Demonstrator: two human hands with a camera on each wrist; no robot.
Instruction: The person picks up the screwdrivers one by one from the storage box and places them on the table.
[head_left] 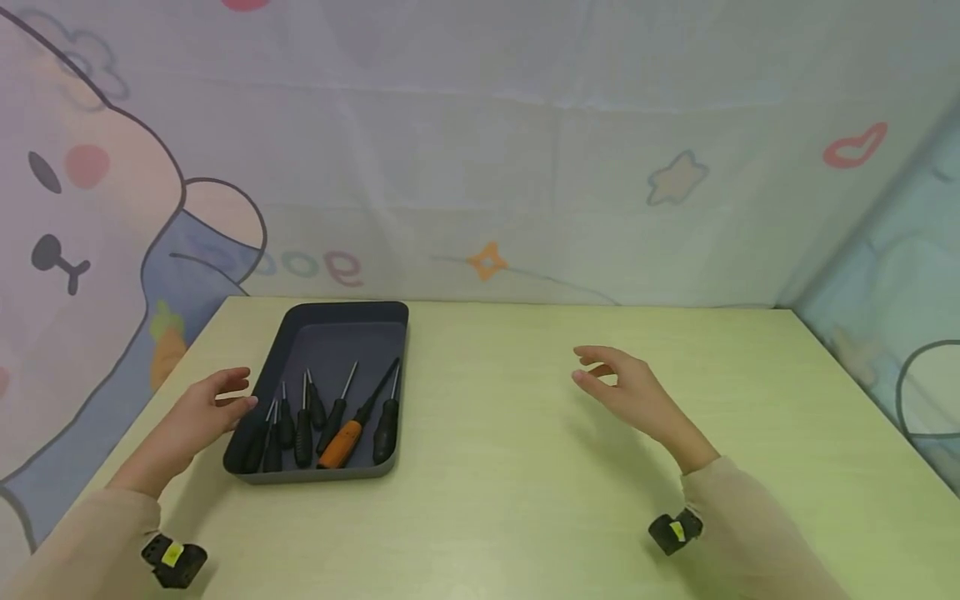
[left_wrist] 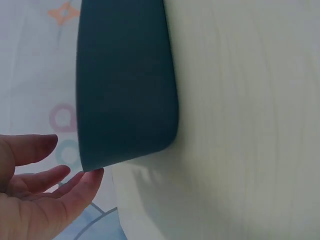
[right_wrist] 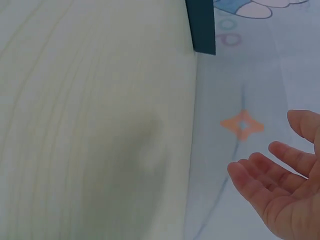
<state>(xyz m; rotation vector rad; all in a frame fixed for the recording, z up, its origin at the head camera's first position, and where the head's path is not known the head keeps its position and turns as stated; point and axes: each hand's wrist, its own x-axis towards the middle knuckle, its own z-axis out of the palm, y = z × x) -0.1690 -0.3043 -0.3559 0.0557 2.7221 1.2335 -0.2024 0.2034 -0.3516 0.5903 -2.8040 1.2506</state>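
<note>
Your left hand [head_left: 197,417], fingers loosely parted, holds nothing at the tray [head_left: 341,342], left of frame centre; contact unclear. Your right hand [head_left: 628,390], right of centre: loose, empty. A one-sided left nudge could skew the tray, rolling its screwdrivers [head_left: 303,437].

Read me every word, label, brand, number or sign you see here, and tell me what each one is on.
"goo", apparently mirrored and running right to left: faint coloured letters on the backdrop cloth; what follows at their left end is too faint to read.
Screwdrivers and tray: no readable text.
Yellow patches on the wrist cameras: any marking is too small to read.
</note>
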